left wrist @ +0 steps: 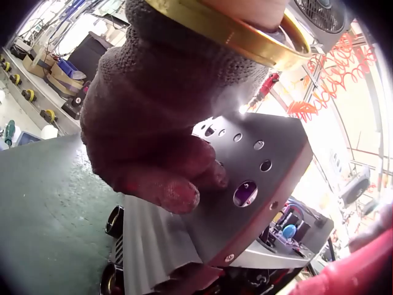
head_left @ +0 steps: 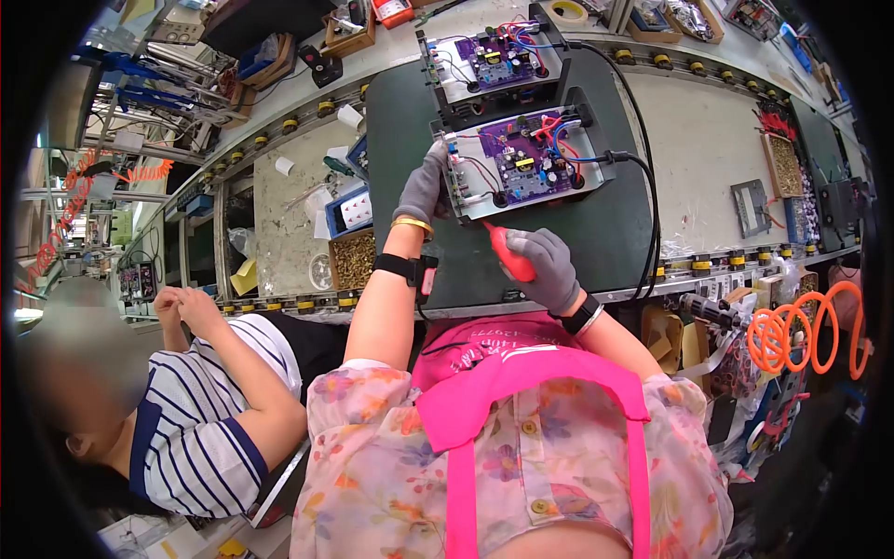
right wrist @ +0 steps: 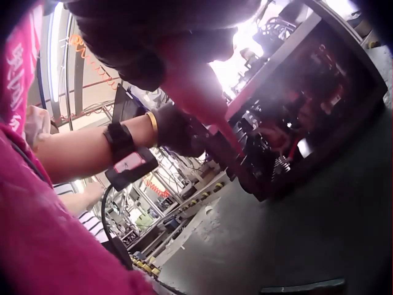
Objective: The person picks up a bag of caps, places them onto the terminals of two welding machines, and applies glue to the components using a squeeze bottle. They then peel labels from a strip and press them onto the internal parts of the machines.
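A metal chassis with a purple circuit board (head_left: 526,160) lies on the dark green mat (head_left: 447,270). My gloved left hand (head_left: 425,186) grips its left end; in the left wrist view the fingers of that hand (left wrist: 166,110) rest on the dark panel (left wrist: 245,153) with round holes. My gloved right hand (head_left: 545,265) holds a red bottle-like tool (head_left: 511,253), its thin tip at the near left corner of the chassis. In the right wrist view the red tool (right wrist: 196,92) points at the chassis edge, with the right hand (right wrist: 153,37) around it.
A second chassis (head_left: 494,61) stands behind the first. Black cables (head_left: 643,177) run down the mat's right side. Left of the mat are a bin of brass parts (head_left: 354,261) and a blue tray (head_left: 352,212). Another person (head_left: 209,401) sits at the left; an orange coiled hose (head_left: 792,331) hangs right.
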Demonstrator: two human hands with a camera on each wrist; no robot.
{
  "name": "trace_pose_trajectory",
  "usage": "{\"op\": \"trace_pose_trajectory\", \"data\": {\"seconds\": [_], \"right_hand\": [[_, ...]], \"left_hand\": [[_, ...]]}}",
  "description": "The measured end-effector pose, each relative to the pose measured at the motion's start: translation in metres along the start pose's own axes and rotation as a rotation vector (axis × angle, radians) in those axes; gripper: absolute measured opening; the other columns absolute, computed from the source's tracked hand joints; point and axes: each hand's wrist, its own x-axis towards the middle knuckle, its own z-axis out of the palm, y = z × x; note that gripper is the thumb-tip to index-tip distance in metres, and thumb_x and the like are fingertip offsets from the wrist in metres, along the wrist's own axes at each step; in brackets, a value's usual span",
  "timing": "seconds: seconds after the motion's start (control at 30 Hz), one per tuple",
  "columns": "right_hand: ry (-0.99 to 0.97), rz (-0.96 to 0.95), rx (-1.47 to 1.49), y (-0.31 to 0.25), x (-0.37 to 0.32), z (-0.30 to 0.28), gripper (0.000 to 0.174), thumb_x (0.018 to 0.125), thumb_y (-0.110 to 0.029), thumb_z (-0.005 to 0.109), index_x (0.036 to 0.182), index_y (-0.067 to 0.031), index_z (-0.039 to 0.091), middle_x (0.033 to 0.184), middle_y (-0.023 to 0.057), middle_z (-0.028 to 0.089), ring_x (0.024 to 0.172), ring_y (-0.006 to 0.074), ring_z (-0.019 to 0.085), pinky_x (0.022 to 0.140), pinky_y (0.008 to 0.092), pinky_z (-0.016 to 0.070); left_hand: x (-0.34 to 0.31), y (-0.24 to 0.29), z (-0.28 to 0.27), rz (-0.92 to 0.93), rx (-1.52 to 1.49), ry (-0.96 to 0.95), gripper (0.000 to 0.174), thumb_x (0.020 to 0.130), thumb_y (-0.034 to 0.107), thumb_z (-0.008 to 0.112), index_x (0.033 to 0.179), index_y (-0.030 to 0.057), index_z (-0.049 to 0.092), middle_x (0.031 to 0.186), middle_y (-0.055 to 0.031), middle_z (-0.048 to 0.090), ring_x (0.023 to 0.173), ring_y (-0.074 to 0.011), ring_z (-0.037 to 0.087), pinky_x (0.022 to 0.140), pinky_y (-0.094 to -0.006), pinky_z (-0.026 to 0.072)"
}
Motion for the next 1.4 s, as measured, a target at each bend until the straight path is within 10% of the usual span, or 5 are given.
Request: {"op": "trace_pose_trajectory", "data": {"seconds": [0.63,0.7,0.77,1.0,1.4], "right_hand": [[0.081,0.103,-0.031,-0.014,-0.001,-0.012,0.055,0.06,-0.006,0.079,0.107,-0.0084,0.052,0.098,0.0118,0.063,0.079,0.0301,0.062,0.069,0.0386,0.0511],[0.128,0.193,0.033,-0.026,-0.009,-0.041,0.055,0.062,-0.007,0.08,0.109,-0.0076,0.051,0.097,0.0121,0.063,0.081,0.0302,0.063,0.071,0.0379,0.0517],[0.25,0.315,0.026,-0.04,-0.021,-0.077,0.055,0.064,-0.009,0.08,0.11,-0.0068,0.049,0.096,0.012,0.063,0.084,0.0298,0.064,0.075,0.0369,0.052],[0.721,0.902,-0.455,-0.098,-0.171,-0.196,0.042,0.072,-0.017,0.074,0.106,-0.0059,0.05,0.091,0.0064,0.058,0.085,0.0199,0.058,0.081,0.033,0.048],[0.902,1.863,-0.786,-0.101,-0.416,-0.309,0.063,0.069,-0.035,0.079,0.114,-0.0009,0.052,0.102,0.0168,0.064,0.095,0.0318,0.062,0.087,0.0395,0.0469]], "left_hand": [[-0.011,0.001,-0.002,0.099,-0.022,0.037,0.066,0.079,0.071,0.052,0.097,0.0085,0.066,0.078,-0.0065,0.064,0.061,-0.0189,0.062,0.053,-0.0339,0.0509],[-0.011,-0.002,-0.001,0.08,-0.254,-0.176,0.07,0.082,0.062,0.056,0.126,0.0081,0.053,0.111,-0.0077,0.061,0.097,-0.0215,0.061,0.084,-0.0361,0.0521],[-0.004,-0.001,-0.007,-0.024,-0.317,-0.317,0.066,0.085,0.06,0.05,0.133,0.0151,0.044,0.121,-0.0045,0.055,0.109,-0.026,0.056,0.087,-0.0444,0.0506],[0.022,-0.003,-0.019,0.064,-0.158,-0.28,0.07,0.081,0.067,0.047,0.134,0.0216,0.043,0.128,-0.0029,0.048,0.11,-0.0235,0.05,0.078,-0.0431,0.0495],[-0.023,0.015,-0.004,-0.048,-0.051,-0.24,0.079,0.083,0.075,0.036,0.14,0.0198,0.039,0.136,-0.0039,0.047,0.121,-0.0275,0.046,0.092,-0.0486,0.0415]]}}
